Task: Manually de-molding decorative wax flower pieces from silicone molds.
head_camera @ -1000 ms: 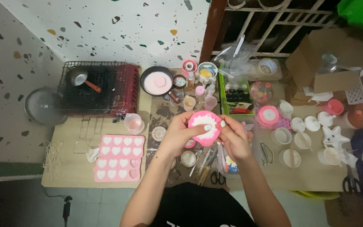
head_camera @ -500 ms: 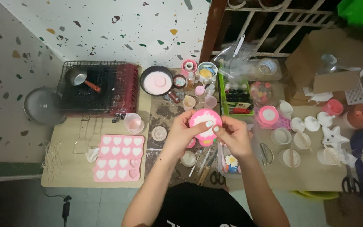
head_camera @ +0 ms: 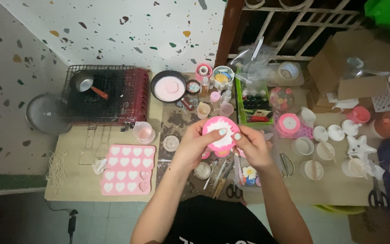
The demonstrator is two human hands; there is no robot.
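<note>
I note, left to right: pink heart mould tray (head_camera: 127,169) on desk (head_camera: 75,180); left hand (head_camera: 196,145) and right hand (head_camera: 253,147), fingers clamped on round pink mould (head_camera: 221,132) above desk centre; green box (head_camera: 253,105); cardboard carton (head_camera: 359,63) far right.

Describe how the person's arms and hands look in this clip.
Both forearms are bare, with no sleeves, gloves, watch or bracelets visible. The left hand and right hand have pale mint-green painted fingernails. A black top with some white print shows below.
</note>
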